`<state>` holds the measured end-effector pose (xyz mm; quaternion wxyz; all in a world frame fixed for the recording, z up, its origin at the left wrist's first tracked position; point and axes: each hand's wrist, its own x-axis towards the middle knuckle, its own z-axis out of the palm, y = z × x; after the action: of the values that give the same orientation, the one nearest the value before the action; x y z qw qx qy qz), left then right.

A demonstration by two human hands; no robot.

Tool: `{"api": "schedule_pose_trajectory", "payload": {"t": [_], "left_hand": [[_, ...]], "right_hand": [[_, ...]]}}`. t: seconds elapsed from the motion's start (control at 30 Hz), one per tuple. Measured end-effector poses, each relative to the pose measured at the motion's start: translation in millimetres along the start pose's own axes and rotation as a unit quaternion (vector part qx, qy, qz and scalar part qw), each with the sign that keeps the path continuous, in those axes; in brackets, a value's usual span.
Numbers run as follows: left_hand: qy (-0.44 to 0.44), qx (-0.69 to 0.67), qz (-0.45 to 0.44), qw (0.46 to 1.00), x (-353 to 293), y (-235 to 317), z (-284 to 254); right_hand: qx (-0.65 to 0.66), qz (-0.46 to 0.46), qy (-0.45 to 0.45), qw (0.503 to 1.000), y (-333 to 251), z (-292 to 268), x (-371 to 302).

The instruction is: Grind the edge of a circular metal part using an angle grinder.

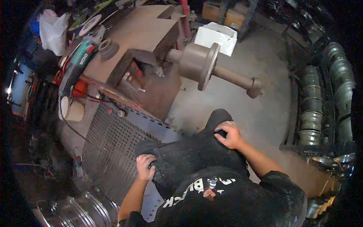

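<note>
My left hand (145, 166) rests on the side of my left thigh, its fingers slightly bent and thumb apart. On my right leg, near the knee, lies my right hand (229, 135), with a gap of dark trouser (189, 151) cloth between thumb and fingers. Neither hand holds a tool. Ahead of me a grey-brown machine spindle (194, 60) with a round flange (208, 67) and a long shaft (234, 77) sticks out to the right. A green and black power tool (80, 56) lies on the bench at the left, its cord hanging down.
A brown-topped workbench (128, 28) carries a roll of tape-like material (108, 49) and a white plastic bag (54, 32). Below stand a pale bucket (72, 109) and a perforated rubber mat (109, 143). Stacked metal wheel rims (312, 106) line the right; a white box (217, 37) sits behind the spindle.
</note>
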<state>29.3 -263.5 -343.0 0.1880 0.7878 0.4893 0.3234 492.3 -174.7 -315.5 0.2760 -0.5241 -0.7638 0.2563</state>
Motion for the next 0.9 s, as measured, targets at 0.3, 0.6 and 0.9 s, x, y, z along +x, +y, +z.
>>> {"api": "schedule_pose_trajectory", "payload": {"t": [0.3, 0.6, 0.9], "left_hand": [[0.007, 0.006, 0.003, 1.0, 2.2, 2.5, 4.8], [0.015, 0.001, -0.001, 1.0, 3.3, 3.6, 5.1], [0.03, 0.002, 0.005, 1.0, 5.4, 6.0, 5.3]], "right_hand": [[-0.007, -0.004, -0.003, 1.0, 3.9, 0.6, -1.1], [0.024, 0.023, 0.016, 0.999, 1.4, 2.2, 1.5], [0.005, 0.016, 0.021, 1.0, -2.3, 0.2, -0.5]]}}
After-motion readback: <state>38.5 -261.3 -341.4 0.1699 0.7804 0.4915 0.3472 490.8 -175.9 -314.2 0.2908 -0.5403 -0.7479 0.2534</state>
